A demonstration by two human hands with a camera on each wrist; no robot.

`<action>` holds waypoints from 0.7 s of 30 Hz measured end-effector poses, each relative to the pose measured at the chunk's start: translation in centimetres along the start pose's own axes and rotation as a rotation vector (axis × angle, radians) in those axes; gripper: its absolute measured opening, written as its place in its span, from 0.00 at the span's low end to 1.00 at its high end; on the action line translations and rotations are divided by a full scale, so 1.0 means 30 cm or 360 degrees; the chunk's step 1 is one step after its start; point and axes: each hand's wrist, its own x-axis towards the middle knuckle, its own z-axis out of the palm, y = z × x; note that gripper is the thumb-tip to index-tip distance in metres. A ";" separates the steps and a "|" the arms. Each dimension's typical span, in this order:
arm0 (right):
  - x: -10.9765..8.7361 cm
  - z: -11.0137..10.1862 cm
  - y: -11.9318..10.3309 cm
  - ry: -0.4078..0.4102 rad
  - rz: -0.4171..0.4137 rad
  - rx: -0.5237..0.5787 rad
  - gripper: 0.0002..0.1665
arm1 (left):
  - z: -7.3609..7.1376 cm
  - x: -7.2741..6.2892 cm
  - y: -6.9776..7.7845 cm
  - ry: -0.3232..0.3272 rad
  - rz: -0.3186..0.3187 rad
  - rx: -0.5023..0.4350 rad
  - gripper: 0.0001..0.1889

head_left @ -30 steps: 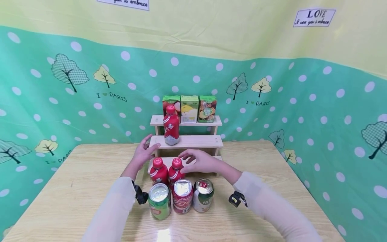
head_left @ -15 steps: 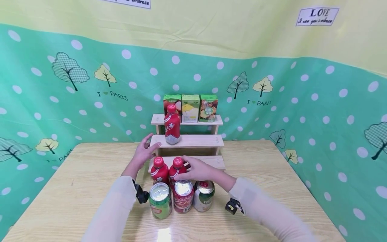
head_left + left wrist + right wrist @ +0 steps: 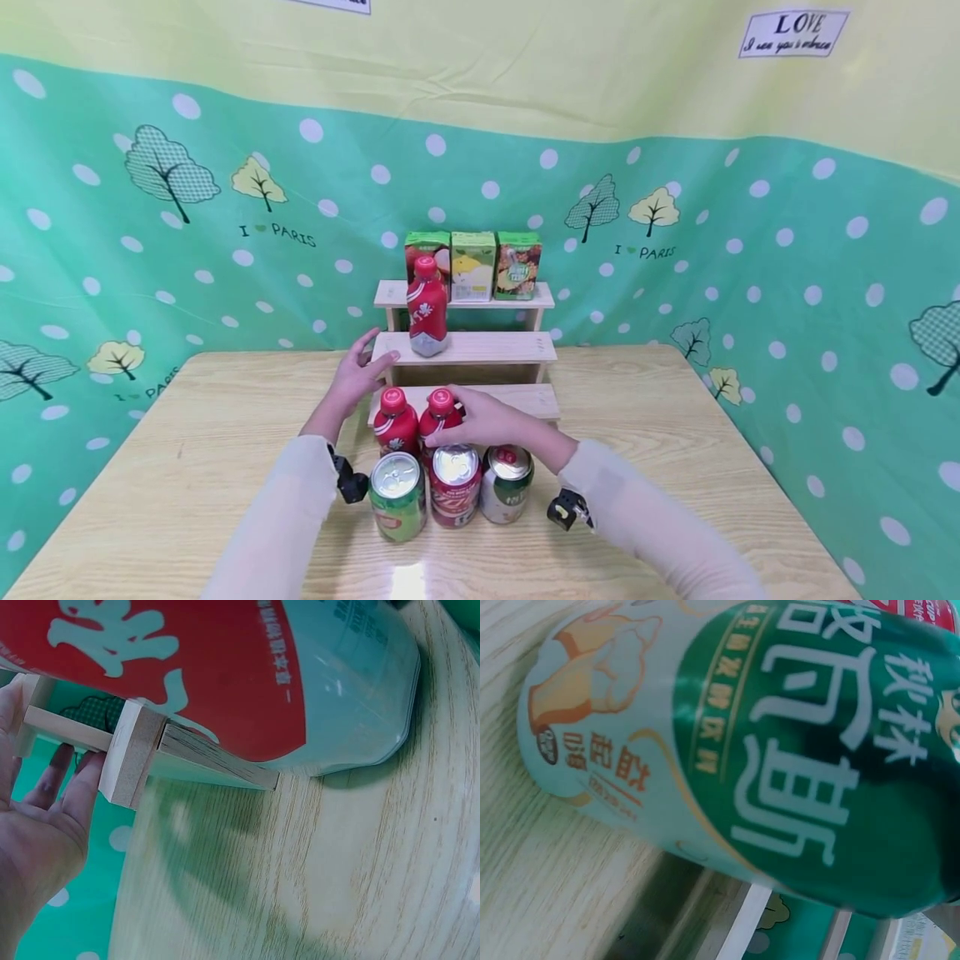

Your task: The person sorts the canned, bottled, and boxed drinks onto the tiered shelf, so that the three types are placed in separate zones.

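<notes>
My left hand (image 3: 356, 375) grips the left end of the stepped wooden shelf (image 3: 480, 348), thumb over the middle tier's edge. In the left wrist view its fingers (image 3: 81, 791) lie against the wood. My right hand (image 3: 483, 419) holds a red bottle (image 3: 441, 419) near its neck, thumb in front, at the lowest tier. Another red bottle (image 3: 395, 425) stands just left of it; a third red bottle (image 3: 427, 308) stands upright on the middle tier's left part. The right wrist view is mostly filled by a green-and-white can (image 3: 780, 742), and the right hand is out of that view.
In front of the bottles stand a green can (image 3: 397, 497), a red can (image 3: 454, 487) and the green-and-white can (image 3: 506, 485), side by side. Three juice boxes (image 3: 472, 267) line the top tier. A polka-dot cloth (image 3: 810, 275) hangs behind the wooden table (image 3: 225, 467).
My right hand has come in to the left and down, and its fingers have closed around the right-hand front bottle. The left hand keeps its place on the shelf.
</notes>
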 end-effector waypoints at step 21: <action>0.010 0.005 -0.013 0.0000 -0.0044 0.0027 0.34 | -0.014 0.091 -0.099 0.0050 0.0040 0.0040 0.43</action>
